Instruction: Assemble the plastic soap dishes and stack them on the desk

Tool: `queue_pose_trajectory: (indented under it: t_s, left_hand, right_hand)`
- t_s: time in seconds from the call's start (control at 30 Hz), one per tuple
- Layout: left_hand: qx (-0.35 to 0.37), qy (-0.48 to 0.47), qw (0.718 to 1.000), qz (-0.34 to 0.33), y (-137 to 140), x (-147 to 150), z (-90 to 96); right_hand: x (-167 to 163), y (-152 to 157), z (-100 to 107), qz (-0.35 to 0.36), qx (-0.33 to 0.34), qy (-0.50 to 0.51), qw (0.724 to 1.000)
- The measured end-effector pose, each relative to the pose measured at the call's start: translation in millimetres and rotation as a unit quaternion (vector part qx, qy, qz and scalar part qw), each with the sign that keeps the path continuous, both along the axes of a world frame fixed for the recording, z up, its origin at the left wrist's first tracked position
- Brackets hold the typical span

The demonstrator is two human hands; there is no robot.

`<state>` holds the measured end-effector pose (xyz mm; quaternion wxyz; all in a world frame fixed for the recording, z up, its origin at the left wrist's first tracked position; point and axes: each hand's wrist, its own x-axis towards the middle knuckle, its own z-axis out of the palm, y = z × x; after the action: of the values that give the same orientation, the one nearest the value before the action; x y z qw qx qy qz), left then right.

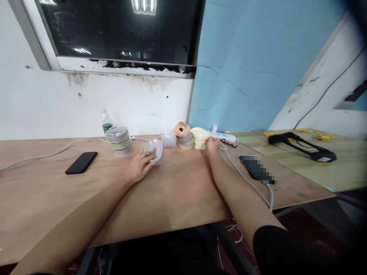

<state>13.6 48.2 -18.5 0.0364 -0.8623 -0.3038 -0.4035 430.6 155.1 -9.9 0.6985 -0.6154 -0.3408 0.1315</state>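
Two hands [139,167] [212,146] partly hide the gray container [157,147] and stacked yellow bowls [200,139].

Wooden table [177,191]; black phone [81,162], yellow bowls [200,139]

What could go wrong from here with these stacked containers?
The right hand is at the side of the cream stack; a sideways push might topple it or knock the orange piece perched on the neighbouring pile.

The left hand has its fingers on the grey container; how firm the hold is cannot be told, so it could slip.
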Motion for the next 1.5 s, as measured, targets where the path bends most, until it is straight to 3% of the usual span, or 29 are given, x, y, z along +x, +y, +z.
queue_pose_trajectory:
  t_s: [0.33, 0.5, 0.6, 0.7, 0.8, 0.87, 1.0, 1.13, 1.2, 1.37, 1.5]
  left_hand:
    - [-0.006, 0.019, 1.000, -0.007, 0, 1, 0.6]
    - [0.001, 0.012, 1.000, 0.005, 0, 1, 0.5]
    - [0.003, 0.001, 0.999, 0.033, 2, 1, -0.6]
    - [0.016, -0.033, 0.997, 0.061, 4, 0, -3.1]
    - [0.033, -0.076, 0.994, 0.070, 6, -1, -4.5]
    - [0.023, -0.092, 0.993, 0.064, 5, -2, -3.8]
    - [-0.013, -0.095, 0.995, 0.042, 1, -2, -0.2]
    - [-0.038, -0.044, 0.998, 0.033, -4, 2, 1.7]
    - [-0.055, -0.011, 0.998, 0.035, -7, 4, 2.4]
    - [-0.094, 0.027, 0.993, 0.060, -11, 4, 4.1]
    - [-0.101, 0.038, 0.992, 0.066, -10, 3, 3.7]
  right_hand:
    - [-11, -7, -5, -0.122, -0.023, -0.151, 0.981]
    - [-30, -14, 10, -0.141, 0.057, -0.260, 0.954]
    - [-62, -20, 17, -0.069, 0.095, -0.343, 0.932]
    - [-112, -36, 17, 0.062, 0.109, -0.422, 0.898]
    - [-167, -60, 10, 0.287, 0.120, -0.519, 0.796]
    - [-197, -75, 4, 0.343, 0.120, -0.537, 0.761]
    - [-229, -93, 0, 0.357, 0.116, -0.493, 0.785]
    - [-229, -92, 11, 0.325, 0.152, -0.498, 0.790]
    - [-221, -83, 23, 0.299, 0.163, -0.511, 0.789]
    - [-181, -40, 54, 0.219, 0.180, -0.501, 0.818]
    - [-146, -13, 69, 0.132, 0.113, -0.556, 0.813]
